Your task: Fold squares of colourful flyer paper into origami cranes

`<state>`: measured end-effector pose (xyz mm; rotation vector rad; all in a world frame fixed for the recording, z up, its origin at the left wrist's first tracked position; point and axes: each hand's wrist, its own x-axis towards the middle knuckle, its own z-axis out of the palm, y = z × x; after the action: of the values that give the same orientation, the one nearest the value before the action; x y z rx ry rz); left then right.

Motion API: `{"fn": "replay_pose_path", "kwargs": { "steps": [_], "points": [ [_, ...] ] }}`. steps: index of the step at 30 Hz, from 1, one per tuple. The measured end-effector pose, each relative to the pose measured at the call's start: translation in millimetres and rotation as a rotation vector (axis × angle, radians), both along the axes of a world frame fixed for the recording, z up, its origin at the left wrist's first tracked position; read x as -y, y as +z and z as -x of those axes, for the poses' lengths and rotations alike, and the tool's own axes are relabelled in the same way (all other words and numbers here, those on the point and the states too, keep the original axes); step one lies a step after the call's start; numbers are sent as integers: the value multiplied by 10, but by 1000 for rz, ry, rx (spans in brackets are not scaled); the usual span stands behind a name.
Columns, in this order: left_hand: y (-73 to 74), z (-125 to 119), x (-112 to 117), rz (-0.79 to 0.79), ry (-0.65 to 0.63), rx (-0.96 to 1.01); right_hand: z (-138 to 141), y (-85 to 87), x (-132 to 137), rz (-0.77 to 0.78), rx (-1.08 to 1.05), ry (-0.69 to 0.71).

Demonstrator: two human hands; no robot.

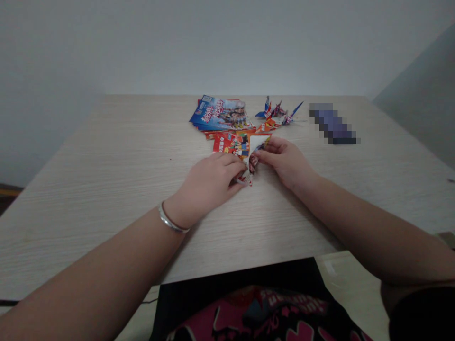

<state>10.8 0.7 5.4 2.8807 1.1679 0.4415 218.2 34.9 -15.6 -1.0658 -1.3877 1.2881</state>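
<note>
A printed paper flyer (232, 142), mostly red and orange, lies on the table in front of me, its right part folded over on itself. My left hand (216, 180) rests on the flyer's lower left, thumb and fingers closed on the near edge. At the fold on the right, my right hand (284, 158) pinches the paper between thumb and fingers. The underside of the paper and some fingertips are hidden.
Behind the flyer lies a stack of colourful flyers (222, 113). Several folded paper cranes (275, 113) stand to its right. A pixelated dark blue-purple object (334, 124) lies farther right. The wooden table (124, 142) meets a wall at the back.
</note>
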Motion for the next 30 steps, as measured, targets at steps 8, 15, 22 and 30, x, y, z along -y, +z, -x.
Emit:
{"fn": "replay_pose_path", "kwargs": {
  "steps": [8,15,22,30],
  "points": [
    [100,-15,62,-81,66,-133,5,-8,-6,69,260,-45],
    [103,-17,52,-218,76,-81,55,124,59,75,135,-25],
    [120,-45,43,-223,143,17,22,130,74,28,160,-68],
    [139,-33,70,-248,201,202,47,106,143,-91,95,36]
  ]
}}
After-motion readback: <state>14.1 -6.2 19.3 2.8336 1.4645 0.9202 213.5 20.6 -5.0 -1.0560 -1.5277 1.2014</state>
